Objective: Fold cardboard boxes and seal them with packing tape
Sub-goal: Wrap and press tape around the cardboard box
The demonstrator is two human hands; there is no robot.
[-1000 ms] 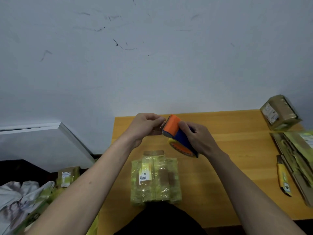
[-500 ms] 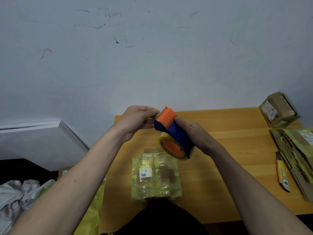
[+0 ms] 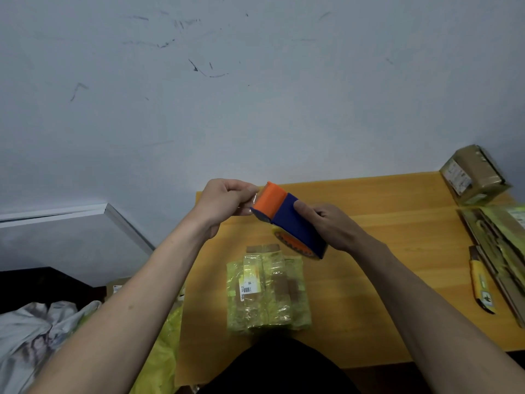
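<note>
A small cardboard box (image 3: 268, 291), wrapped in yellowish clear tape with a barcode label, lies on the wooden table (image 3: 383, 268) near its front edge. Above it, my right hand (image 3: 331, 226) grips a blue and orange tape dispenser (image 3: 287, 217) with a roll of tape in it. My left hand (image 3: 224, 201) pinches the free end of the tape (image 3: 250, 203) at the dispenser's orange mouth. Both hands are held in the air over the far half of the table.
A sealed cardboard box (image 3: 473, 174) stands at the table's back right corner. Flattened boxes (image 3: 500, 251) and a yellow utility knife (image 3: 481, 285) lie along the right edge. Left of the table, on the floor, are yellow bags (image 3: 162, 356), crumpled cloth (image 3: 34, 334) and a small box (image 3: 115, 288).
The dispenser has tilted flatter and moved slightly right, and my left hand has kept hold at its orange mouth. The box on the table has not moved.
</note>
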